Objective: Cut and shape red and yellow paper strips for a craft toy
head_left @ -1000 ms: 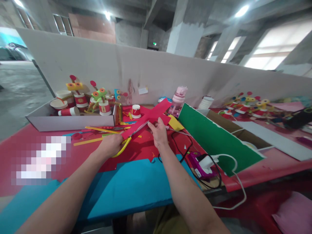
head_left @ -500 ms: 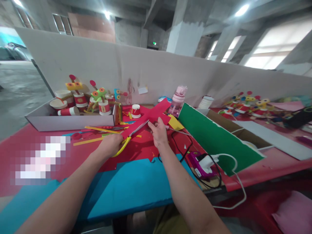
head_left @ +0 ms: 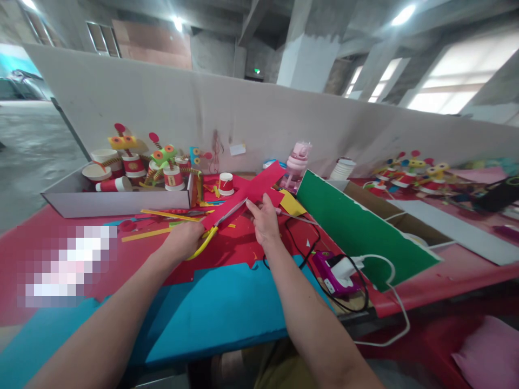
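My left hand (head_left: 186,239) grips the yellow handles of a pair of scissors (head_left: 208,242), whose blades point up and right along a strip of red paper (head_left: 263,182). The paper forms a crossed shape above the red table covering. My right hand (head_left: 264,220) pinches the paper near the blade tips, thumb and index finger closed on its lower edge. Behind the paper stands a red and white paper cup (head_left: 226,184). To the left of the scissors lie yellow paper strips (head_left: 148,234).
At the left, a white box (head_left: 117,204) holds several paper-cup figures. A green-sided box (head_left: 357,227) stands at the right beside a purple power strip (head_left: 334,274) with cables. A pink bottle (head_left: 297,165) is at the back. Blue sheeting (head_left: 219,313) covers the front edge.
Almost nothing differs. Both hands, the scissors and the red paper keep nearly the same places, with only a very slight shift of the paper's upper end.
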A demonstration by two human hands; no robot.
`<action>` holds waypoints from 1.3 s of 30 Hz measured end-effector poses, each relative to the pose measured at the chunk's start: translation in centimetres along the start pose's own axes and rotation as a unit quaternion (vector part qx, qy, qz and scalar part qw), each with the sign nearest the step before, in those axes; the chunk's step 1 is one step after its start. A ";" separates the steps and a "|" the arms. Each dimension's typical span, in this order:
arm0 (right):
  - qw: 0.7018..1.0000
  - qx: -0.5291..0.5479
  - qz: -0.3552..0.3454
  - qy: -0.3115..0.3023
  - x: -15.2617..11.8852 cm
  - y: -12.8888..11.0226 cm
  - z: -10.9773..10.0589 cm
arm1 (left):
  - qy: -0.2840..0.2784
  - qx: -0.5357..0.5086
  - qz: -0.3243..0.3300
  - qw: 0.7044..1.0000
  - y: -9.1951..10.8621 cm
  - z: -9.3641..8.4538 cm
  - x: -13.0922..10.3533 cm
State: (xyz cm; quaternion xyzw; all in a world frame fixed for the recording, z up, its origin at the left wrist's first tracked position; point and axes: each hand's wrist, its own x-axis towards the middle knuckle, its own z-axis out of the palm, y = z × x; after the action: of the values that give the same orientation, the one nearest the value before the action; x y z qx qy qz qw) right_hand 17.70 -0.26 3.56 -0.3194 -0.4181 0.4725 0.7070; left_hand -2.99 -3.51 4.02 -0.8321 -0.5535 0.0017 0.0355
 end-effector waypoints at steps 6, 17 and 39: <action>1.000 0.019 -0.008 0.018 0.2 -0.6 -0.2 | 0.000 0.000 -0.006 1.000 0.0 0.1 0.0; 0.999 0.032 0.004 0.038 0.4 -0.3 -0.4 | -0.001 -0.001 0.003 1.000 -0.2 0.4 0.1; 0.999 0.034 -0.002 0.031 0.5 0.0 -0.5 | 0.003 -0.027 0.006 1.000 -0.3 0.6 0.4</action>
State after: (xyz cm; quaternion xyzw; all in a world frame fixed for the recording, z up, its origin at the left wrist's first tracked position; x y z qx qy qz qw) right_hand 18.25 0.17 3.49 -0.3090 -0.3802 0.4750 0.7310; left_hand -3.11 -3.01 3.48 -0.8358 -0.5486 -0.0151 0.0148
